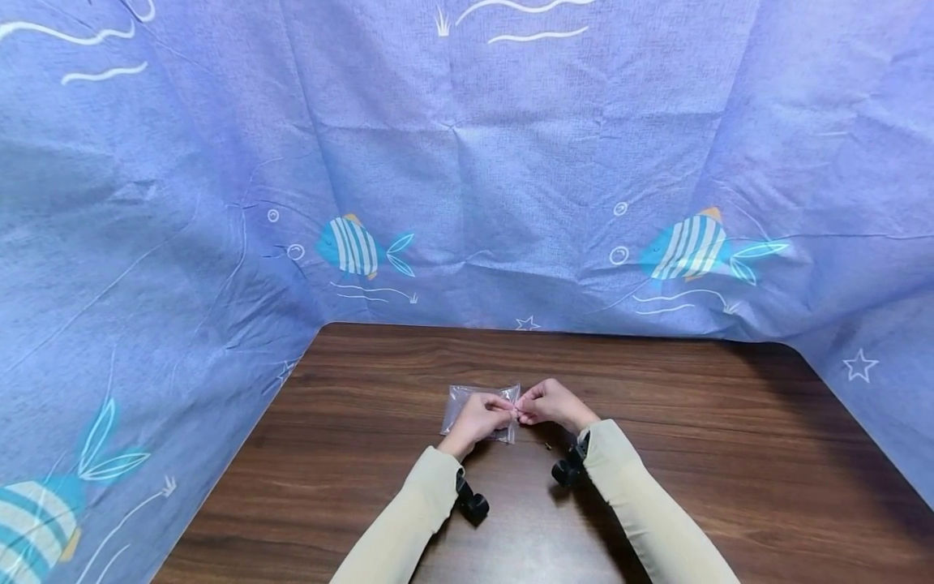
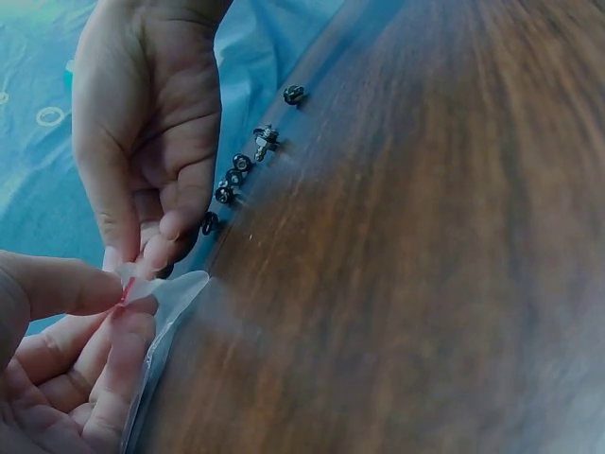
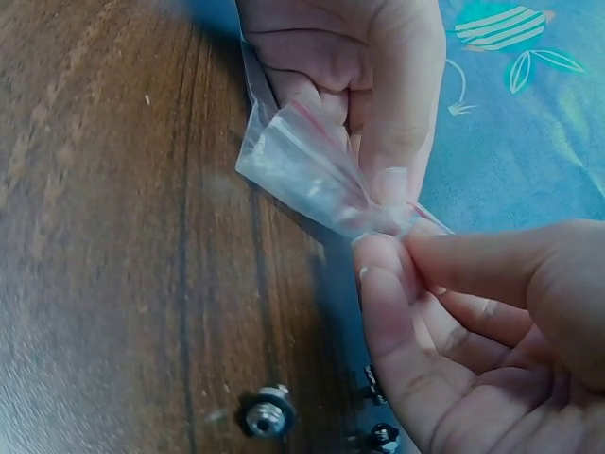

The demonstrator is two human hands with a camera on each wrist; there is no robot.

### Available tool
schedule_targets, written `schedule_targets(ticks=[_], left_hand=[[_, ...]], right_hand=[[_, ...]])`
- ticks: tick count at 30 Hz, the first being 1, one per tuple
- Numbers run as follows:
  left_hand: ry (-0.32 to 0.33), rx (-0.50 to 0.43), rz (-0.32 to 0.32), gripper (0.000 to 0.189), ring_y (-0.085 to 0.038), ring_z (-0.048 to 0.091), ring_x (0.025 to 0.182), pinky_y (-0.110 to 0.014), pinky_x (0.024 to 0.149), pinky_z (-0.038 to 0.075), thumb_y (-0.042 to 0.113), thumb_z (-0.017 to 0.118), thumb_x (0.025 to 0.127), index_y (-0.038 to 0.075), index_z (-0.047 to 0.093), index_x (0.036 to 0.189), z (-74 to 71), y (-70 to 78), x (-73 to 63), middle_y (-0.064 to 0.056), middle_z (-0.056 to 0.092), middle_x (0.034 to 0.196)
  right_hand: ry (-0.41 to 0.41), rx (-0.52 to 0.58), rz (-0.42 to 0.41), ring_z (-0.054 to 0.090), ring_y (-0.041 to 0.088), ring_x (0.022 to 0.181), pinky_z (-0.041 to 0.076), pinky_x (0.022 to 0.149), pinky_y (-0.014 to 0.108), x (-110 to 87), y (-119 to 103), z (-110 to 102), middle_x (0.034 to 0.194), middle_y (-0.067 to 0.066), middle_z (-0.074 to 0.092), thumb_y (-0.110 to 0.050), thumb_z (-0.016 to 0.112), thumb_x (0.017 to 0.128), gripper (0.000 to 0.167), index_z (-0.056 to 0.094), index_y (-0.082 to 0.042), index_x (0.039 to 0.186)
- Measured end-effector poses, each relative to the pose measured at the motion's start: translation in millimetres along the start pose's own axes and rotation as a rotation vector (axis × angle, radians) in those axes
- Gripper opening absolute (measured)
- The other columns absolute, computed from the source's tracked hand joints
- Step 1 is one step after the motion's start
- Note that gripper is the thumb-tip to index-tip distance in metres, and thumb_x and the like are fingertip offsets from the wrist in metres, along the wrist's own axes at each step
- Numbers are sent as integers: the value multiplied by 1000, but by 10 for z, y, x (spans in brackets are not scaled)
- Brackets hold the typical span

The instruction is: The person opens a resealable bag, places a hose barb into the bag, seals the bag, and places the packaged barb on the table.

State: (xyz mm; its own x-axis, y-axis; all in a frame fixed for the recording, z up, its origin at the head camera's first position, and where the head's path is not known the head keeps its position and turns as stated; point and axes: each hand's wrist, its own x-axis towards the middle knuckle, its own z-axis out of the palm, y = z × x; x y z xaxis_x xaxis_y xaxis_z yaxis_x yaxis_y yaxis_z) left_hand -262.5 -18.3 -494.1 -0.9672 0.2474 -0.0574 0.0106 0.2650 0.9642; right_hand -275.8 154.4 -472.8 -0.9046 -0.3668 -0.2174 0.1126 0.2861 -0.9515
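Observation:
A clear plastic zip bag [image 1: 458,399] with a red line along its mouth lies on the table under my hands. My left hand [image 1: 479,419] pinches the bag's mouth between thumb and fingers. Right against it, my right hand [image 1: 552,403] pinches the same edge, fingertips nearly touching the left ones. Between them the bag's mouth [image 3: 312,170] looks bunched and creased in the right wrist view. What is inside the bag cannot be made out. Near the right hand stand several small metal screw-like parts with dark rings, one of them a silvery fitting [image 3: 267,416].
The brown wood-grain table [image 1: 350,454] reaches back to a blue cloth [image 1: 467,178] printed with fish, which hangs behind and at both sides. A tiny dark part [image 1: 548,445] lies below the right hand. Both wrists carry black camera mounts [image 1: 473,504].

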Motion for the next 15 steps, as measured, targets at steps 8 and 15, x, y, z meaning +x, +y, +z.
schedule_targets(ticks=[8, 15], left_hand=[[29, -14, -27, 15, -2, 56, 56, -18, 57, 52, 2, 64, 84, -9, 72, 91, 8, -13, 24, -9, 71, 73], [24, -9, -33, 15, -3, 56, 57, -18, 58, 51, 4, 64, 84, -7, 72, 90, 10, -28, 39, -4, 69, 70]], right_hand=[[-4, -52, -8, 61, 6, 61, 54, 60, 19, 11, 10, -24, 67, 1, 65, 3, 53, 90, 20, 64, 20, 96], [-2, -89, -8, 59, 6, 59, 53, 59, 20, 20, 26, -26, 65, 0, 63, 3, 53, 88, 19, 64, 17, 93]])
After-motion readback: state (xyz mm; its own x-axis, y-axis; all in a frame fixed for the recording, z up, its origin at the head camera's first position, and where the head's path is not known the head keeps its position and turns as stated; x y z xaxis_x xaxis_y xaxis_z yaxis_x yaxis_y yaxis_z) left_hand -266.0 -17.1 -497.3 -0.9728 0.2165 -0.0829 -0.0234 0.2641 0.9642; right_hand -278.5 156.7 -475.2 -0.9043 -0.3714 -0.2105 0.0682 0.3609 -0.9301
